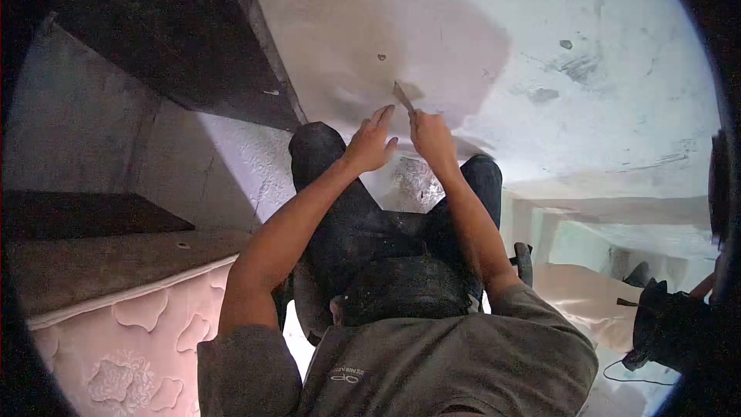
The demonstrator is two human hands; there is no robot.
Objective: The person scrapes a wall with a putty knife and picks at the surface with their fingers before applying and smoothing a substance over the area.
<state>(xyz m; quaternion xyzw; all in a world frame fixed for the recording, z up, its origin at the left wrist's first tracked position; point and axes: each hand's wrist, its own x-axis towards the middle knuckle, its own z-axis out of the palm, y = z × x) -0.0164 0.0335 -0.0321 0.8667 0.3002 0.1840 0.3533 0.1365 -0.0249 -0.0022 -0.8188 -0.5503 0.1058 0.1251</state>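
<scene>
My right hand (432,139) is closed around the handle of a thin scraper-like tool (404,99). Its tip meets or nearly meets the pale wall (455,31), beside a small darker patch. To the left of it, my left hand (372,141) has its fingers apart and holds nothing; the fingertips are close to the wall, and whether they touch it I cannot tell. A small chipped spot (381,57) shows on the wall above the tool.
A dark panel (177,31) borders the wall at upper left. A pink quilted mattress (147,332) lies at lower left. More chips and scuffs mark the wall at right. A black bag-like object (668,328) with a cord is at lower right.
</scene>
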